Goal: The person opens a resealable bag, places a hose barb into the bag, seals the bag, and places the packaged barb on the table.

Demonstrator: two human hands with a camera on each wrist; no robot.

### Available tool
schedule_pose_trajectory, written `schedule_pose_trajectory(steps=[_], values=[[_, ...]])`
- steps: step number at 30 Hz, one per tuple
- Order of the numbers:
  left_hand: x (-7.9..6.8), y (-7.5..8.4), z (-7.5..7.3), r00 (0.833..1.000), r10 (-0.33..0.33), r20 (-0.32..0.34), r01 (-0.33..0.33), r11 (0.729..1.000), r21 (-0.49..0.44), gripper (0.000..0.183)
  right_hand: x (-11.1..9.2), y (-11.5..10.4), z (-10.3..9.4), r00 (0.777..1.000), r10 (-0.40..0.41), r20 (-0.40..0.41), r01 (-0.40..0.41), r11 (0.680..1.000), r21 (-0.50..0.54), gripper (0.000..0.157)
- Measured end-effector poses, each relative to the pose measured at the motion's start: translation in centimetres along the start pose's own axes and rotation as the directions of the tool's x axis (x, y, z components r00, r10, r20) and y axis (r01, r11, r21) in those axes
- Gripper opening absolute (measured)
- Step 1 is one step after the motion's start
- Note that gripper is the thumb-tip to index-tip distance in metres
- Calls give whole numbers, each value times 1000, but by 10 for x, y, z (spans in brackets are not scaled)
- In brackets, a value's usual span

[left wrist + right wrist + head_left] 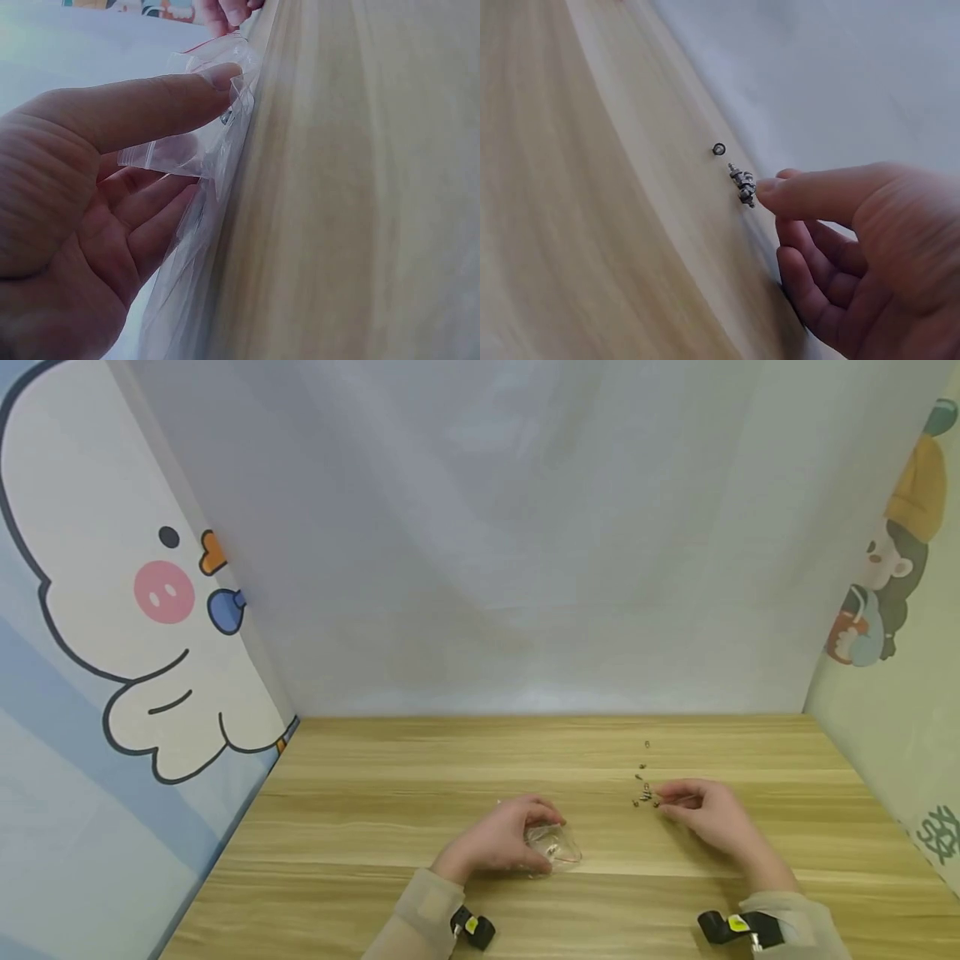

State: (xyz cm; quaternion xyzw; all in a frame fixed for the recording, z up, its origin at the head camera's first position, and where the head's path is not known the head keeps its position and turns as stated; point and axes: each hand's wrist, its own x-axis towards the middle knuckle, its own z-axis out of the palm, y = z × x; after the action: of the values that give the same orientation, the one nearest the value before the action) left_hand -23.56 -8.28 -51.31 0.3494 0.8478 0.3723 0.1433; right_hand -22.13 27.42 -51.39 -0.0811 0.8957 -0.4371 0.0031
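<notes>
My left hand (510,837) holds a clear plastic zip bag (553,846) low over the table. In the left wrist view the thumb presses on the bag (217,142), which has a red line along its edge and a small dark metal piece showing through. My right hand (712,817) reaches to a small cluster of metal screws or similar fittings (646,796), thumb and index finger slightly apart beside it. In the right wrist view the thumb tip overlaps the edge of the metal pieces (742,184); whether any piece is between the fingertips is hidden.
Several more tiny metal pieces (642,767) trail away behind the cluster on the wooden table (360,827). A pale curtain (480,543) hangs at the table's back edge. Cartoon-printed panels (90,568) stand on both sides. Each wrist wears a small black camera (472,928).
</notes>
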Motion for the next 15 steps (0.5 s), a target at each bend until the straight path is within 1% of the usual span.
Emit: schedule_pose_trajectory(steps=[5,8,15], values=[[0,0,-1,1000,1,2,-1,999,42,66,1,2,3,1000,-4,16,4,999,-53,25],[-1,0,-1,1000,-5,6,5,998,59,68,0,2,4,1000,1,13,0,997,-73,23],[-2,0,-2,1000,-3,6,3,999,46,69,-2,-5,5,1000,13,6,-12,992,-124,20]])
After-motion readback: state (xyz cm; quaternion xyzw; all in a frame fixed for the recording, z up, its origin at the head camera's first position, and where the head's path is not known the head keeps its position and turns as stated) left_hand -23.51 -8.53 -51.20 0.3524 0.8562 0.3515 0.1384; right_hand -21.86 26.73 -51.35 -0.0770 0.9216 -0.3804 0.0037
